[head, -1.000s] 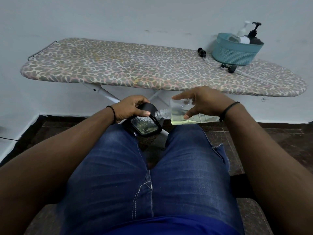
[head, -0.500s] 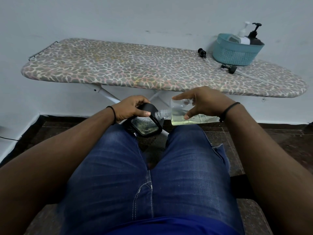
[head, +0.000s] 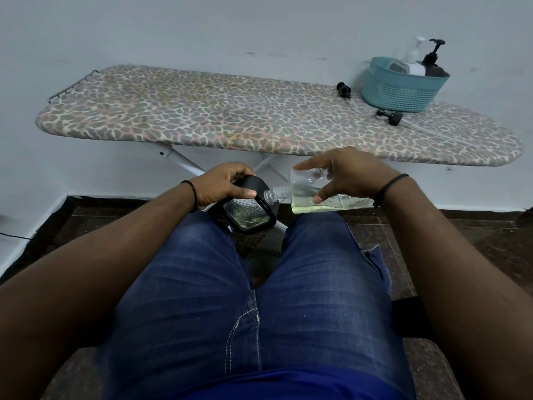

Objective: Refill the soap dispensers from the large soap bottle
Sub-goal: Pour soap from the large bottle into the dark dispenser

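My left hand (head: pixel 223 184) grips a black soap dispenser (head: pixel 248 213) with a clear window, tilted over my left knee. My right hand (head: pixel 343 174) holds the large clear soap bottle (head: pixel 302 197) on its side, thumb under it and fingers over the top. Pale yellow-green liquid lies along the bottle's lower side. The bottle's threaded neck (head: pixel 274 194) points left and meets the dispenser's upper right corner. The dispenser's own opening is hidden.
An ironing board (head: pixel 230 119) with a leopard-print cover stands ahead against the wall. At its right end, a teal basket (head: pixel 401 88) holds a white and a black pump bottle. Two black pump heads (head: pixel 344 90) (head: pixel 389 116) lie beside the basket.
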